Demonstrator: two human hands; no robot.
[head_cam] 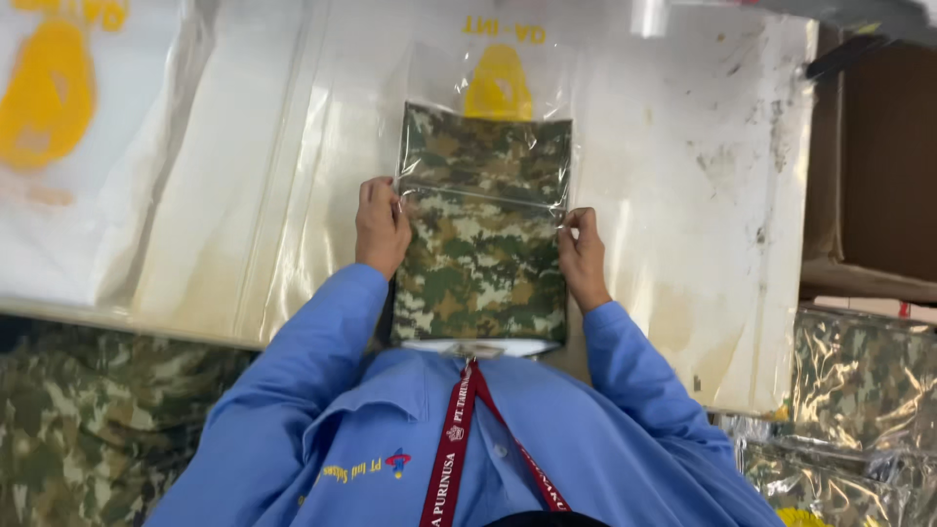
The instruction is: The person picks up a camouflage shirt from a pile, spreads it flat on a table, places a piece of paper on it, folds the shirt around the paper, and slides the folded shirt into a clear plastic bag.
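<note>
Head view: the left hand (382, 224) and right hand (583, 256) each pinch a side edge of a clear plastic bag (485, 146) holding a folded camouflage garment (480, 254), which lies on the white table (683, 195) just before the person's chest

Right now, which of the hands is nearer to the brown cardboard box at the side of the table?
The right hand is nearer. It holds the right edge of the bagged camouflage cloth, on the side toward the cardboard box. The left hand grips the opposite edge, farther away.
</note>
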